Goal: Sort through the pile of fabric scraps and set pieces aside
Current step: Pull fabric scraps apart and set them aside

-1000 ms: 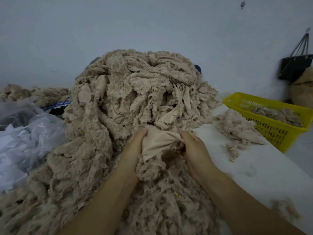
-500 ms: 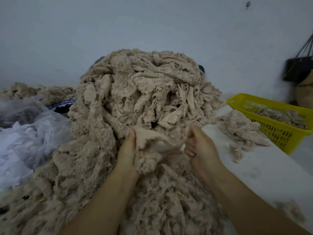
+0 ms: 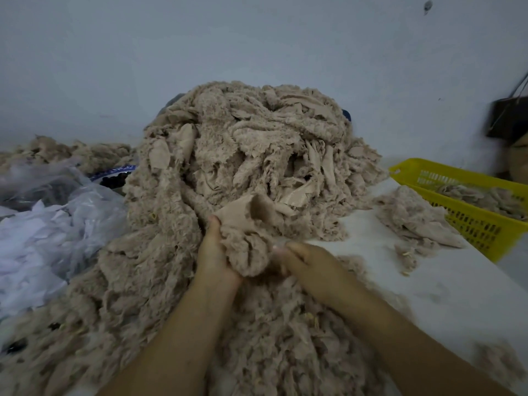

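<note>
The left forearm (image 3: 177,338) and right forearm (image 3: 400,332) are bare along their whole visible length, with skin uncovered up to the lower edge of the view. The left hand (image 3: 215,254) and right hand (image 3: 310,262) are bare as well. The right hand's fingertips (image 3: 278,249) are motion-blurred, so any detail of nails there cannot be told.

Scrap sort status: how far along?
Done: a few scraps in the yellow basket, a small heap beside it on the table. In hand: left hand grips one beige scrap; right hand at its edge, grip blurred. Left: the big pile, most of the job.
</note>
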`<state>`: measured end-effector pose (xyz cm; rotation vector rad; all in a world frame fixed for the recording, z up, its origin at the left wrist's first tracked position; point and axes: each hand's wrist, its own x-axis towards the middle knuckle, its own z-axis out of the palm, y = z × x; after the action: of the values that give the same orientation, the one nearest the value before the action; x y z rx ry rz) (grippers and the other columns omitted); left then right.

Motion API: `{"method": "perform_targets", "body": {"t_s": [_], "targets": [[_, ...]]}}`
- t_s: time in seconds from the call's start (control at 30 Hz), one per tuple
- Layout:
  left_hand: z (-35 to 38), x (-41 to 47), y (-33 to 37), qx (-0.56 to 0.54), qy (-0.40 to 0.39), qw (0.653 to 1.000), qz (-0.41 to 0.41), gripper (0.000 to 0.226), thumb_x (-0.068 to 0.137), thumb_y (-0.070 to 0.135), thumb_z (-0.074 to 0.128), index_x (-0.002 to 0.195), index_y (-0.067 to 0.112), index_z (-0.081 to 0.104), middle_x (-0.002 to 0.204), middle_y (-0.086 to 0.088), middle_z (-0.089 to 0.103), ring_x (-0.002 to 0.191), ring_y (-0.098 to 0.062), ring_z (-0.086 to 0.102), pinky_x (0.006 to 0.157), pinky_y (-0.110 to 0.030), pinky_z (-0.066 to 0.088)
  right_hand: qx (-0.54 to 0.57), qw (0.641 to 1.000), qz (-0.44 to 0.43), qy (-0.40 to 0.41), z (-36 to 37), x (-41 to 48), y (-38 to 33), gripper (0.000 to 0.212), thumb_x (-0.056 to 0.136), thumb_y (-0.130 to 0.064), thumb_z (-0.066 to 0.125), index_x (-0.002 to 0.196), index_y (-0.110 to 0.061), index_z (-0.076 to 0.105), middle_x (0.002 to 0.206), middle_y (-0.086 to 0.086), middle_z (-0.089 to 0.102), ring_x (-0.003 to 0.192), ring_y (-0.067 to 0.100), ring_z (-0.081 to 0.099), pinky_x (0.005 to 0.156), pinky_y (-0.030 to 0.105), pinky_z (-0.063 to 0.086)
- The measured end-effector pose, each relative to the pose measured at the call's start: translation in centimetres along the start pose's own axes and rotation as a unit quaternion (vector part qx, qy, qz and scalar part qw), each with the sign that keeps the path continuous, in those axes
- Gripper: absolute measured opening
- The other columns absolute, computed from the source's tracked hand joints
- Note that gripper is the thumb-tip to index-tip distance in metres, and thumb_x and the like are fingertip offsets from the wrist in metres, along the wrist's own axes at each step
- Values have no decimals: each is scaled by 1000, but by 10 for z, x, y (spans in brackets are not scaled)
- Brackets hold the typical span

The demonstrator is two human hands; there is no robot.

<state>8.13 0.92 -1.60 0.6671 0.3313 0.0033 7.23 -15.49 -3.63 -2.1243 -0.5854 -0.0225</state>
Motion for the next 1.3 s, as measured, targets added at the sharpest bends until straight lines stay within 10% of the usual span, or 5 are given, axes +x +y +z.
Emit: {"method": "perform_targets", "body": {"t_s": [0.5,0.63,0.8,1.1,1.3], "targets": [[8,-12,-15,19,-127,990,-54,64,90,55,51,92,-2,79,101,-22,75,86,-32,75,65,-41,62,134,988,59,52,-4,3,2,27,97,-51,51,78,-39,66,75,-19,66,66,-5,59,60,13,41],[6,-1,-8,-11,-95,995,9,49,102,49,41,105,8,69,93,-7,75,83,-19,75,86,-34,55,453,877,136,84,-15,6,0,26,92,-35,61,107,-18,74,111,6,74,108,22,68,99,42,51],[3,2,-7,135,-88,982,103,40,106,41,35,110,16,66,99,0,76,87,-11,73,71,-25,58,576,803,127,87,-27,7,-3,40,82,-39,62,104,-8,77,108,14,74,100,26,72,81,38,59],[13,-22,-32,545,-160,751,337,75,77,80,56,139,69,15,152,41,12,142,16,15,108,-15,22,498,852,71,142,-24,7,-3,34,96,-27,58,117,-4,68,114,16,72,108,30,68,92,40,57],[9,-20,-28,448,-177,833,271,11,91,40,68,100,45,71,106,15,74,99,0,68,81,-18,52,327,934,46,139,-17,4,-7,22,91,-46,61,85,-31,76,86,6,75,93,15,71,88,35,52]]}}
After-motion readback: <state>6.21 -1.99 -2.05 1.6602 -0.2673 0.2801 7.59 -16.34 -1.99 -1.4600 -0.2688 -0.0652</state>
